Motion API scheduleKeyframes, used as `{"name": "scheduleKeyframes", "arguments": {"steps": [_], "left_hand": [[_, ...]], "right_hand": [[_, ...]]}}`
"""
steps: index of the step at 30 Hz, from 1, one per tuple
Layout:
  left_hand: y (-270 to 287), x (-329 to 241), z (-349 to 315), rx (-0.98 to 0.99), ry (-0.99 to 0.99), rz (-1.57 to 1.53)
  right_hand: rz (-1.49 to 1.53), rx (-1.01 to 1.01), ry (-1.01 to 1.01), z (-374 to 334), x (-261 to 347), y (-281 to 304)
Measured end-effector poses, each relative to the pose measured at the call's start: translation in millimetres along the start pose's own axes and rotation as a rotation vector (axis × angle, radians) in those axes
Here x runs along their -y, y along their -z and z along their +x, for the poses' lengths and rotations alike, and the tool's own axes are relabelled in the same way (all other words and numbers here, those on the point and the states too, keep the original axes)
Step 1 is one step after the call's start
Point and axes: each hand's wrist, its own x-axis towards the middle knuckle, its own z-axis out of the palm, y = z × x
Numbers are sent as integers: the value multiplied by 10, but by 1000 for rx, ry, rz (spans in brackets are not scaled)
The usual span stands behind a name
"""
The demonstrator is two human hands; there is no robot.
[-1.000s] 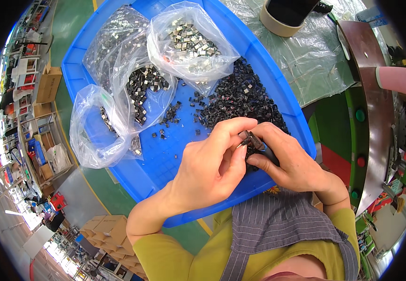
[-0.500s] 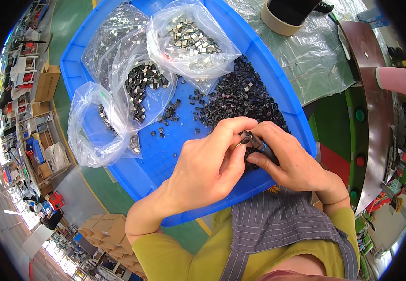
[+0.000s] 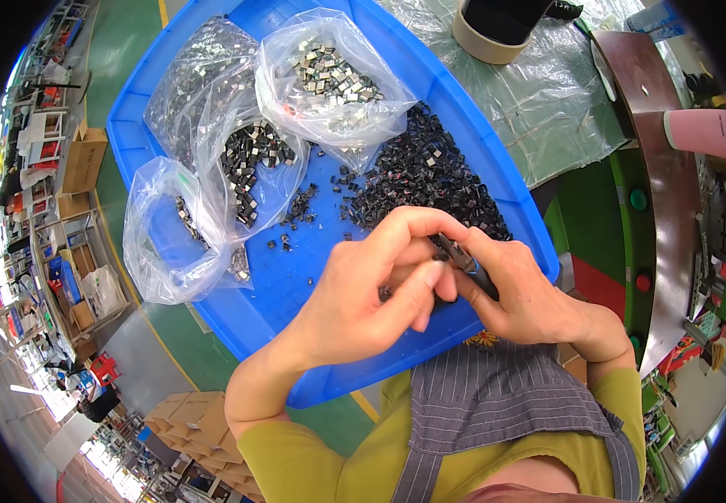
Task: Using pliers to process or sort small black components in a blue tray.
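My left hand point(image 3: 363, 293) is closed, its thumb and fingers pinching a small black part point(image 3: 440, 256). More small dark pieces show inside its curled fingers, partly hidden. My right hand point(image 3: 522, 289) grips a slim dark hand tool point(image 3: 474, 267), like small pliers, whose tip meets the left fingertips. Both hands hover over the near end of a blue tray point(image 3: 279, 289). Just beyond them lies a large heap of small black parts point(image 3: 422, 184).
Several clear plastic bags stand in the tray: one with silvery pieces point(image 3: 338, 75), one with black-and-silver pieces point(image 3: 250, 159), another at the left point(image 3: 170, 260). A tape roll point(image 3: 489, 46) sits on the plastic-covered table point(image 3: 522, 109). A pink cup point(image 3: 702, 134) is at far right.
The right hand has turned slightly, so more of the dark tool shows. The left fingers have shifted, and the dark pieces between the hands are now less visible.
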Motion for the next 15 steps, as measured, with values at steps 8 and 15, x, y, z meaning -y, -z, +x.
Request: {"name": "scheduleKeyframes", "arguments": {"steps": [8, 15], "left_hand": [[9, 80, -17, -105, -110, 51], [31, 158, 1, -168, -191, 22]], "right_hand": [[314, 172, -81, 62, -12, 90], [362, 119, 30, -5, -114, 50]]}}
